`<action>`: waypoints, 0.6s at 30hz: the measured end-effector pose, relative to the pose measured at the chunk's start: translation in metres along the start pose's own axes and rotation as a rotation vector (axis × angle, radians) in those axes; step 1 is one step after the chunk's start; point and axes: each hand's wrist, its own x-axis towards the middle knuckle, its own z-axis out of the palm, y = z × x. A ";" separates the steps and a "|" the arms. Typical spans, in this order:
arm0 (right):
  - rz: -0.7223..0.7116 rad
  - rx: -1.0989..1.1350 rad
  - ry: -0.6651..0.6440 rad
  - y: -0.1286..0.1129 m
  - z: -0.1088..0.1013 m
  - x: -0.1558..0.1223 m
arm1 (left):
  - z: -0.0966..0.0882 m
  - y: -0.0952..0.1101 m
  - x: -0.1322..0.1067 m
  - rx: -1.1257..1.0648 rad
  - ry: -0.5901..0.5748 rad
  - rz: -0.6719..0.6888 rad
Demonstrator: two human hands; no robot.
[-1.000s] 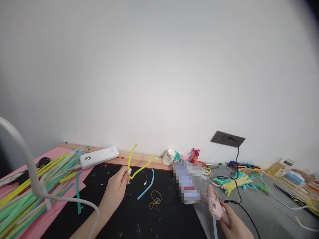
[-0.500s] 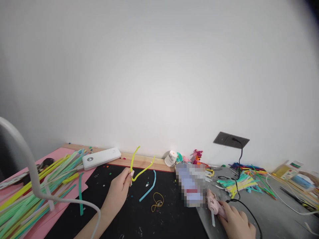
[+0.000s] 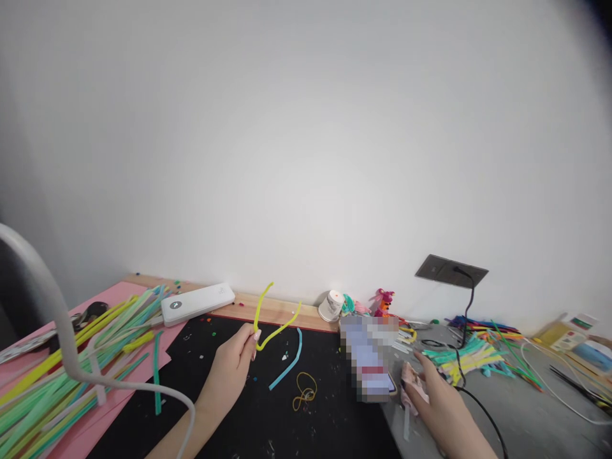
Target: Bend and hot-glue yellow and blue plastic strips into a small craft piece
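Observation:
My left hand (image 3: 235,358) pinches a yellow pipe cleaner (image 3: 282,327) bent into a V, its two ends pointing up and to the right. A pink hot glue gun (image 3: 410,375) with a pale glue stick (image 3: 406,424) poking out lies on the grey table at the right. Over the glue gun is my right hand (image 3: 442,401), thumb and index finger spread apart, hiding its handle. A curved blue pipe cleaner (image 3: 288,368) and a tangled tan loop (image 3: 305,392) rest on the black mat (image 3: 239,414) beside my left hand.
Bundles of pipe cleaners (image 3: 48,401) cover pink paper at left, near a white device (image 3: 198,304). A white cable (image 3: 138,387) arches across the left foreground. A blurred-out phone (image 3: 370,370), paper cup (image 3: 331,307) and more pipe cleaners (image 3: 471,360) stand further right. A black cord (image 3: 471,306) hangs from the wall socket.
My right hand has loosened from the glue gun's handle, its fingers now spread above it. My left hand still holds the yellow pipe cleaner. The whole view has shifted slightly.

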 end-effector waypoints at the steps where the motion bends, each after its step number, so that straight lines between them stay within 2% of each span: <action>1: -0.020 0.048 -0.008 -0.016 -0.002 0.005 | 0.000 0.000 0.000 0.001 -0.002 0.004; 5: 0.027 -0.024 -0.086 -0.075 0.005 0.031 | 0.001 -0.001 0.000 0.002 -0.005 0.006; 8: 0.102 -0.125 -0.197 -0.097 0.021 0.047 | 0.000 -0.002 0.001 0.001 0.002 0.000; 13: 0.169 -0.156 -0.231 -0.100 0.038 0.059 | 0.000 -0.001 0.000 0.010 0.000 0.003; 18: 0.167 -0.089 -0.180 -0.096 0.038 0.061 | 0.000 0.000 -0.001 0.019 -0.011 0.032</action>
